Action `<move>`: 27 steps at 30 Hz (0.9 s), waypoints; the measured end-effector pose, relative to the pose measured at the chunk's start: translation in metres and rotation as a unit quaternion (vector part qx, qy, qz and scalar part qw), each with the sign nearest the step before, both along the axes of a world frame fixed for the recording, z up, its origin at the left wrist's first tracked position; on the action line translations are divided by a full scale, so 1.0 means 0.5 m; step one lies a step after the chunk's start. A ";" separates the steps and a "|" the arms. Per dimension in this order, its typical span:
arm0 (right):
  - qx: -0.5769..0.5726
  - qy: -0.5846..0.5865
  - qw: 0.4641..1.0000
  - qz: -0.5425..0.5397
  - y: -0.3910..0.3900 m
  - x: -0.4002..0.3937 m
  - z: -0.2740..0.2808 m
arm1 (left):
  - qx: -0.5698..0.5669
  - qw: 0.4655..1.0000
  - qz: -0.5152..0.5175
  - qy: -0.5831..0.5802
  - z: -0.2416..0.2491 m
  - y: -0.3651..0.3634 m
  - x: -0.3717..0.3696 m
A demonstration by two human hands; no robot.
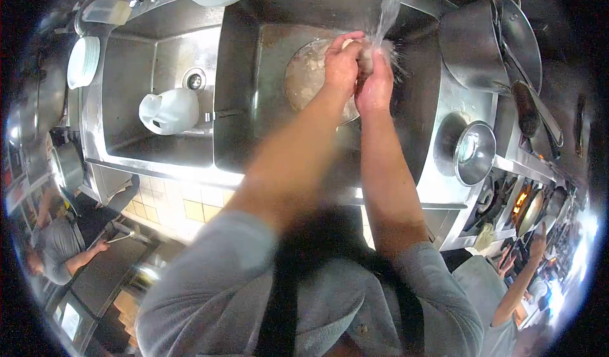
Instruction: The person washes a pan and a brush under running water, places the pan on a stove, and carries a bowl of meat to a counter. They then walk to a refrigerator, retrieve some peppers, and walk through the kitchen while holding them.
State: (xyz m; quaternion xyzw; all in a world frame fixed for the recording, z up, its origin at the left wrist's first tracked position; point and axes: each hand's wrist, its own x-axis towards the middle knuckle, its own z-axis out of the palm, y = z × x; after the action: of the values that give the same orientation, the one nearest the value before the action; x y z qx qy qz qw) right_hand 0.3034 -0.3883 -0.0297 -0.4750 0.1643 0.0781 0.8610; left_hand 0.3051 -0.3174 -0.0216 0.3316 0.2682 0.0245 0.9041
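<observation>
My left hand [342, 68] and my right hand [376, 85] are together under running water [389, 14] in the right sink basin. Their fingers curl around something pale, mostly hidden by the hands and the splashing, so its kind cannot be told. Just below them sits a wide round bowl [303, 81] with cloudy water and pale pieces in it. My forearms hide part of its near rim.
A white plastic jug [170, 111] lies in the left basin [127, 135]. Stacked white plates [84, 62] stand at the left edge. To the right are a large pot [472, 46], a metal bowl [477, 154] and a burner flame [521, 201]. Two other people work nearby.
</observation>
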 end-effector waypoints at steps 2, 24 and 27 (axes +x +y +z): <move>0.002 -0.040 0.999 -0.003 0.001 0.004 0.003 | -0.014 0.999 0.001 -0.043 -0.001 -0.010 -0.007; 0.006 0.004 0.997 -0.079 0.001 -0.014 0.009 | 0.101 0.994 0.036 0.003 0.049 -0.033 -0.033; -0.029 -0.015 0.995 -0.091 -0.041 -0.029 0.034 | 0.131 0.990 0.044 -0.029 0.051 -0.080 -0.047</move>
State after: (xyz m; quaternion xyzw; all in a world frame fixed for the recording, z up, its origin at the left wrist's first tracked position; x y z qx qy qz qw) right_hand 0.2887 -0.4090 -0.0125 -0.4835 0.1966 -0.0124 0.8529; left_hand 0.2817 -0.3576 0.0041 0.4344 0.2506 0.1087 0.8583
